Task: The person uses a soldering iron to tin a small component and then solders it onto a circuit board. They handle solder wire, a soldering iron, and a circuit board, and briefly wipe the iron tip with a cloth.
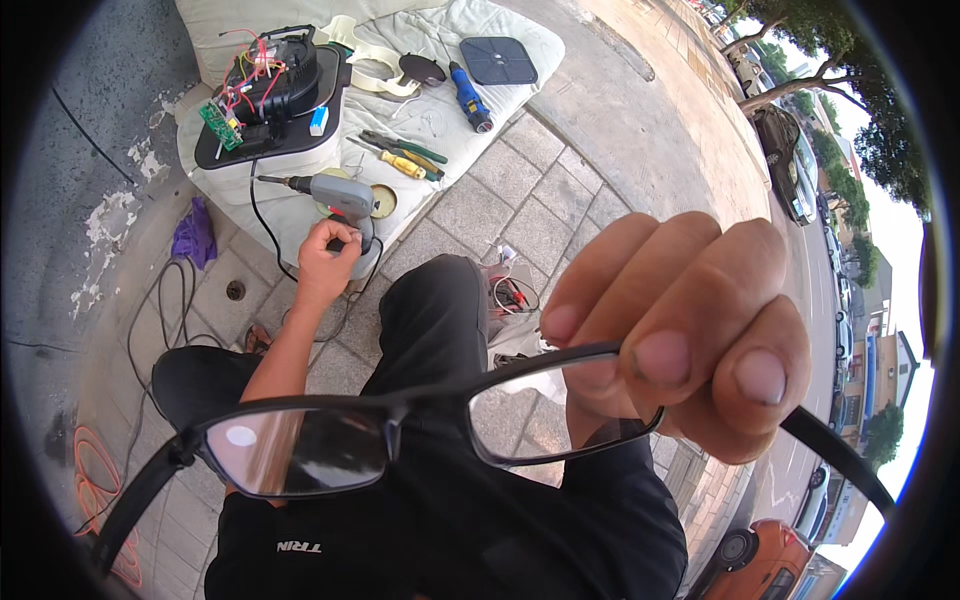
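Grey paving (536,150) below pad (432,105) and eyeglasses (428,397)

The glasses (432,402) have a black frame. The power tool (345,193) is grey with bits of red and black. The board (220,124) is green, the wires (262,62) are mostly red and pink, and the motor (295,95) is black. The screwdriver (404,165) is yellow, the pliers (425,152) are green, and the bag (194,237) is purple. The hose (77,460) is orange and so is the car (765,560). The wall (55,220) is dark grey with white patches. The paving (505,165) is grey with a pattern of boxes.
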`<state>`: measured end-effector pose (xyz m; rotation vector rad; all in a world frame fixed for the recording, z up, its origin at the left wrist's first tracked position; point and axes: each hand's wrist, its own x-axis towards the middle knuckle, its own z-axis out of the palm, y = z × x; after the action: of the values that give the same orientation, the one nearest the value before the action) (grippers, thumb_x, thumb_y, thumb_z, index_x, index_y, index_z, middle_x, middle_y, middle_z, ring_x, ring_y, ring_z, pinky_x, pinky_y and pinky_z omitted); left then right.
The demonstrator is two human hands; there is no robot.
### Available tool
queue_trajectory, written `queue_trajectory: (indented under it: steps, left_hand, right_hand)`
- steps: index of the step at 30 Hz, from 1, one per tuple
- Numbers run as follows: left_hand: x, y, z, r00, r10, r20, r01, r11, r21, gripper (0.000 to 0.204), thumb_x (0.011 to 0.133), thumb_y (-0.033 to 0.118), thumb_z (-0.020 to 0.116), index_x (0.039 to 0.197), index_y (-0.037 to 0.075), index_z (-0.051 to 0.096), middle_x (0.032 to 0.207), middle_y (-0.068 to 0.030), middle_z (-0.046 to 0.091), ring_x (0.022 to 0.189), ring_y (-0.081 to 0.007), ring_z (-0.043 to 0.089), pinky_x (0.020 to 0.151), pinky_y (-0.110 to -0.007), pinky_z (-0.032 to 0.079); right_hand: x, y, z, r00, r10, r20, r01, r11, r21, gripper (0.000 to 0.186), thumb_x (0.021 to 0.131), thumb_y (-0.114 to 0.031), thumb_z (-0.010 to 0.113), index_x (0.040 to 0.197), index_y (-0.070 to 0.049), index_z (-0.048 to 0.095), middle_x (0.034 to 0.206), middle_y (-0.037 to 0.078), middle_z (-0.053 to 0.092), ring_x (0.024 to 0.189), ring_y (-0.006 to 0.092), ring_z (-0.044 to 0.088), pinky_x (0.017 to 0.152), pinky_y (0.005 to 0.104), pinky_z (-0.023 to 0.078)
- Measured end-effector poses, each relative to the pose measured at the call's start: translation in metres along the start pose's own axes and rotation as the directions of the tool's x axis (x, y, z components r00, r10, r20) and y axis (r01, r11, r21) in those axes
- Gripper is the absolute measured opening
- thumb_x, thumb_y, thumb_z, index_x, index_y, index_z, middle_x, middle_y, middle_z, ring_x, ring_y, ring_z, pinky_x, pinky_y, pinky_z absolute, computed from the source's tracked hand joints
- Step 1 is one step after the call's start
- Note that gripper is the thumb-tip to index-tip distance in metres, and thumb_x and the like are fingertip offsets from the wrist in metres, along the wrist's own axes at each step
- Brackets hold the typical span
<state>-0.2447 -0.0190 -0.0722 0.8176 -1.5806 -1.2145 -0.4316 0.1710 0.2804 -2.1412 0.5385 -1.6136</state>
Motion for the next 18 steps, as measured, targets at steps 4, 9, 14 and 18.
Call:
queue_trajectory:
  steps: [4,9,14,18]
  left_hand:
    - [0.01,0.005,-0.009,1.0,-0.01,-0.029,0.009,0.999,-0.042,0.017,0.091,0.001,0.076,0.087,0.003,0.059,0.094,-0.006,0.07,0.088,-0.0117,0.065,0.084,-0.029,0.053]
    - [0.005,-0.002,-0.003,1.0,-0.019,-0.014,0.018,0.999,-0.033,0.016,0.091,0.0,0.075,0.088,0.003,0.059,0.095,-0.006,0.071,0.089,-0.0117,0.066,0.086,-0.029,0.054]
    - [0.006,-0.002,-0.002,0.999,-0.038,-0.018,0.037,0.999,-0.017,0.016,0.088,0.001,0.076,0.087,0.004,0.06,0.094,-0.0066,0.068,0.092,-0.0151,0.067,0.086,-0.031,0.054]
    - [0.005,0.001,-0.002,0.999,-0.024,-0.026,0.024,0.999,0.025,0.017,0.087,0.001,0.076,0.086,0.005,0.06,0.094,-0.0075,0.07,0.094,-0.0185,0.066,0.088,-0.033,0.053]
  right_hand:
    - [0.004,-0.001,-0.008,0.999,-0.037,0.01,0.037,0.999,-0.001,0.035,0.113,-0.026,0.044,0.137,-0.009,0.063,0.117,0.014,0.064,0.088,0.0239,0.069,0.08,0.0424,0.063]
    - [-0.008,-0.019,-0.004,0.997,-0.064,-0.034,0.064,0.998,0.006,0.034,0.112,-0.023,0.045,0.136,-0.007,0.063,0.119,0.015,0.064,0.088,0.024,0.068,0.08,0.0417,0.062]
    - [-0.014,-0.015,-0.003,0.992,-0.109,-0.065,0.112,0.992,0.056,0.033,0.111,-0.021,0.045,0.135,-0.006,0.062,0.12,0.016,0.065,0.087,0.0242,0.068,0.08,0.041,0.061]
    - [-0.019,-0.006,0.001,0.99,-0.121,-0.077,0.128,0.987,0.094,0.033,0.11,-0.019,0.045,0.134,-0.004,0.062,0.122,0.016,0.065,0.086,0.0243,0.068,0.08,0.0404,0.06]
